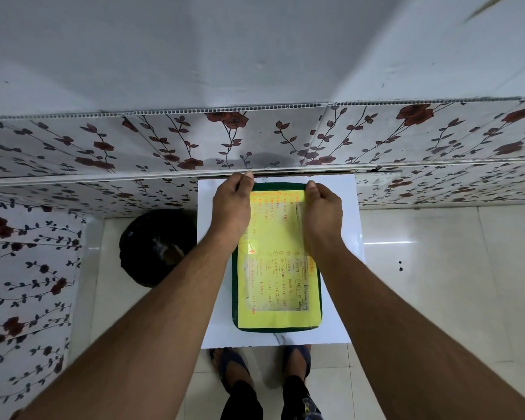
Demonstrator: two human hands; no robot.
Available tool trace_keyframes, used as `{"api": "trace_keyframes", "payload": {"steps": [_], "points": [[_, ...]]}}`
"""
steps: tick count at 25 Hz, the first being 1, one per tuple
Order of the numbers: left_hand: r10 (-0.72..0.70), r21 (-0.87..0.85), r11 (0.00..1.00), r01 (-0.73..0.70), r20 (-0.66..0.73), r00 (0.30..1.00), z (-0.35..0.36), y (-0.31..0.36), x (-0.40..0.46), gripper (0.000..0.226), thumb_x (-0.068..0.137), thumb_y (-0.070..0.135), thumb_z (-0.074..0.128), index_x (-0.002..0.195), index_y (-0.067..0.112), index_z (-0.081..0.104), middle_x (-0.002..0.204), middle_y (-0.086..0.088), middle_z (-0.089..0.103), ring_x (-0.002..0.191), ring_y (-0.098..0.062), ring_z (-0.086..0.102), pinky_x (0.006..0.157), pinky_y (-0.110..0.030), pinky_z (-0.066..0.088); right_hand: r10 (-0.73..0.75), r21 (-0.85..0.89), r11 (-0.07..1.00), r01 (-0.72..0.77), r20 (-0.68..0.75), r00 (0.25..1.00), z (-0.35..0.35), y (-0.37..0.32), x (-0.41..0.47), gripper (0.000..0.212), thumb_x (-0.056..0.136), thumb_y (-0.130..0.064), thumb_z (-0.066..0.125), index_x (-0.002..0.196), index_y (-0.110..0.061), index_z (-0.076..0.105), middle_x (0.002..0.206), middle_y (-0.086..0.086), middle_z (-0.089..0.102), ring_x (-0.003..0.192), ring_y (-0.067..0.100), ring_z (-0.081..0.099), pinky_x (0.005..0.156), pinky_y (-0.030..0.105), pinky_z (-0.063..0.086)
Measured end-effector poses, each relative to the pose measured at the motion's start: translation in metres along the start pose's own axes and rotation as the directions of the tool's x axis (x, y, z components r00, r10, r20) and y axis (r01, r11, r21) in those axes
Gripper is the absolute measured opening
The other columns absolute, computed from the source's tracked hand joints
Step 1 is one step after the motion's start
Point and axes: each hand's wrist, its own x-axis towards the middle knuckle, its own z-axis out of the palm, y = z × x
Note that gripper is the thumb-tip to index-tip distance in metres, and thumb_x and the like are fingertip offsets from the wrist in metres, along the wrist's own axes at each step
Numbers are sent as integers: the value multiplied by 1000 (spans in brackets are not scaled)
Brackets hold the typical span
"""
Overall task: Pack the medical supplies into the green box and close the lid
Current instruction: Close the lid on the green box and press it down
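The green box (235, 286) lies flat on a small white table (340, 207), its lid down. A yellow sheet with orange and black handwriting (278, 286) covers the lid. My left hand (232, 204) rests on the lid's far left corner, fingers curled over the far edge. Over at the far right corner sits my right hand (322, 213), thumb at the edge and palm pressing down on the lid. No medical supplies show outside the box; its inside is hidden.
The table stands against a wall with floral panels (164, 140). A black round bin (155, 247) sits on the floor left of the table. My sandalled feet (261, 368) are under the table's near edge. White floor tiles (452, 283) lie to the right.
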Motion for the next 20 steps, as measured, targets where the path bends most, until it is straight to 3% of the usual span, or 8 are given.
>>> {"api": "trace_keyframes", "payload": {"steps": [3,5,8,10,12,13,16,20], "points": [[45,36,998,-45,-6,999,1,0,-2,33,99,40,43,79,17,54,61,3,44,50,-6,36,44,-18,28,-28,-56,998,29,36,999,-2,-1,0,39,102,-41,39,79,-19,61,69,-5,59,70,16,55,68,30,42],[87,65,994,-86,-20,996,-2,0,-3,33,100,43,40,97,19,62,74,-1,59,62,-12,49,55,-24,39,-38,-55,998,43,98,995,-10,-6,-3,35,101,-44,40,93,-21,65,80,-7,64,80,13,60,71,29,42],[77,62,996,-69,-145,986,-18,-4,-13,35,97,47,44,112,21,60,100,0,67,82,-14,61,69,-27,44,-10,-50,999,16,133,991,-31,2,-21,38,100,-45,44,123,-20,61,112,-10,66,104,10,59,79,22,42],[-3,89,996,13,-105,994,-28,-15,-39,43,95,52,46,120,20,57,109,2,67,95,-13,63,73,-26,44,40,-87,996,-26,171,984,-40,20,-41,41,100,-43,44,133,-22,56,125,-8,63,112,14,59,89,30,46],[-58,142,988,55,17,998,-26,-28,-73,44,95,55,41,117,20,54,100,6,66,88,-10,63,66,-26,44,50,-59,998,-39,214,975,-40,32,-60,35,102,-38,42,132,-27,57,119,-10,67,105,13,65,87,37,53],[-55,167,985,49,35,998,-22,-33,-85,41,96,55,39,113,20,51,94,5,64,82,-10,62,60,-26,42,39,-23,999,-35,199,979,-37,34,-65,32,103,-34,42,129,-28,59,113,-12,68,99,10,66,82,33,54],[31,203,979,-24,-32,999,-11,-44,-88,36,97,52,35,102,18,45,87,-1,59,75,-17,58,54,-26,36,0,52,999,-7,141,990,-30,35,-68,27,104,-29,42,120,-29,64,101,-15,71,85,2,67,67,18,50],[71,245,968,-59,-41,997,-9,-48,-86,36,97,52,35,100,18,44,86,0,58,77,-21,59,54,-29,35,-5,35,999,0,133,991,-32,36,-70,25,103,-29,43,115,-29,65,97,-14,72,85,5,67,68,21,49]]}}
